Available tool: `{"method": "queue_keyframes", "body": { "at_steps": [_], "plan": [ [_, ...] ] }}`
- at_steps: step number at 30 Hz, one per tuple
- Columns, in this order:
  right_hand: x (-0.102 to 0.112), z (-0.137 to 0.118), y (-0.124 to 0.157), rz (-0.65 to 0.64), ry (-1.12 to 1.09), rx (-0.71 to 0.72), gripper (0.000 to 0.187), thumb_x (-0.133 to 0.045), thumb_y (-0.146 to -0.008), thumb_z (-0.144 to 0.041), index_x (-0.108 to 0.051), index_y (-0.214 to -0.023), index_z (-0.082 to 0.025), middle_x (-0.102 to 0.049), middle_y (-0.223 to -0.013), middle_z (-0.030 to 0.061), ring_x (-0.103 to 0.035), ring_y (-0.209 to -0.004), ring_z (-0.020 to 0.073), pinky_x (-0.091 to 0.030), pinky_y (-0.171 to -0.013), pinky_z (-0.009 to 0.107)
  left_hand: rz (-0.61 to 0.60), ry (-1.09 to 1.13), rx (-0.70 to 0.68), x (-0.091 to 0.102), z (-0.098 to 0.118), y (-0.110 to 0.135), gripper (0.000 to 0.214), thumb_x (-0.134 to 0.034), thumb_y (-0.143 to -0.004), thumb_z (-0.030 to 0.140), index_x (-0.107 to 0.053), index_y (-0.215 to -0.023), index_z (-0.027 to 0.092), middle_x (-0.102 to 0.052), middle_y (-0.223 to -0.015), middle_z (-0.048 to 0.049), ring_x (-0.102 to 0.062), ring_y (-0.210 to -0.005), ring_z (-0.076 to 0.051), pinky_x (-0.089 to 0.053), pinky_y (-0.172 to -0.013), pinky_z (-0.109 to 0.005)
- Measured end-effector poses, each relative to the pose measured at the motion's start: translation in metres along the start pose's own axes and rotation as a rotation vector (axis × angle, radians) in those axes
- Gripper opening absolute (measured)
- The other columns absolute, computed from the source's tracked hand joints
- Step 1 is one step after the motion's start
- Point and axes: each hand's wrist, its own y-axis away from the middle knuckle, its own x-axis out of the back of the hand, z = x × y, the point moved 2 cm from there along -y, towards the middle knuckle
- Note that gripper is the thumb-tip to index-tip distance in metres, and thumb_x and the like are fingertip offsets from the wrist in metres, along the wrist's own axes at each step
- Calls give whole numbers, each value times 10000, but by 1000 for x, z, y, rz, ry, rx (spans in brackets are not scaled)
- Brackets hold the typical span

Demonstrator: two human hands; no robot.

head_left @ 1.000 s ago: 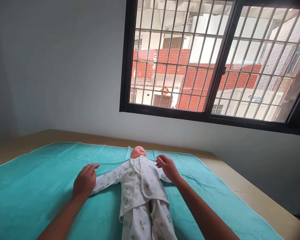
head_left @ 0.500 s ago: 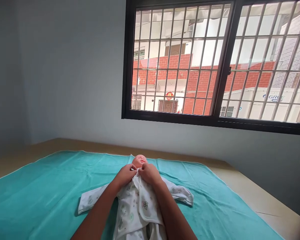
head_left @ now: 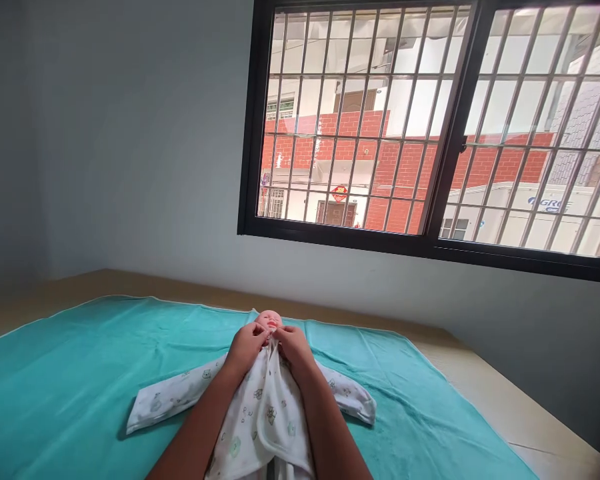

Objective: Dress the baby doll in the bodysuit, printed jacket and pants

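Observation:
A baby doll (head_left: 269, 319) lies on its back on a turquoise cloth (head_left: 95, 360), its head away from me. It wears a white, printed long-sleeved baby garment (head_left: 267, 407) with both sleeves spread outward. At the doll's neck, my left hand (head_left: 249, 345) is closed on the garment's collar. Opposite it, my right hand (head_left: 291, 345) pinches the collar from the right side. Both sets of fingertips nearly meet just under the doll's chin. Whether a fastener sits between the fingers is hidden. The garment's front edges overlap down the chest.
The cloth is spread over a light wooden surface (head_left: 460, 360) with its edge showing at the back and right. Behind stands a grey wall (head_left: 145, 147). A black-framed window (head_left: 340, 241) with metal bars is at the upper right.
Both hands have drawn the collar up slightly, and the garment's front looks more taut. The view has tilted and shifted a little. The hands keep their hold at the neck.

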Motion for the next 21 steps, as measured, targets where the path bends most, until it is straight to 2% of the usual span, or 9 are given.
{"method": "queue_keyframes", "body": {
  "at_steps": [5, 10, 17, 21],
  "plan": [
    [-1, 3, 3, -45, -192, -58, 103, -545, -656, -246, -483, -592, -195, -413, -439, -64, -325, -409, 82, -215, -429, 227, -44, -75, -26, 5, 2, 1, 133, -569, -734, 195, -696, -713, 166, -738, -836, -68, -641, -825, -204, -431, -740, -279],
    [-2, 4, 4, -39, -247, -52, 110, -602, -625, -240, -524, -582, -175, -397, -416, -75, -294, -408, 69, -174, -431, 229, -83, -86, -7, 8, -1, -3, 118, -584, -673, 140, -670, -595, 163, -715, -705, -55, -621, -742, -201, -405, -683, -277],
    [1, 7, 4, -91, -319, -50, 136, -651, -636, -261, -562, -635, -158, -427, -468, -75, -317, -423, 59, -192, -432, 219, -136, 110, 73, 13, -2, 3, 171, -543, -736, 271, -630, -630, 168, -564, -518, 21, -503, -511, -121, -382, -546, -237],
    [2, 10, 2, -117, -344, -60, 163, -673, -639, -280, -559, -641, -163, -399, -459, -89, -278, -411, 49, -163, -420, 218, -147, 169, 56, 16, 4, 6, 76, -621, -646, 234, -652, -628, 168, -621, -578, 7, -563, -602, -145, -413, -607, -247]
  ]
}}
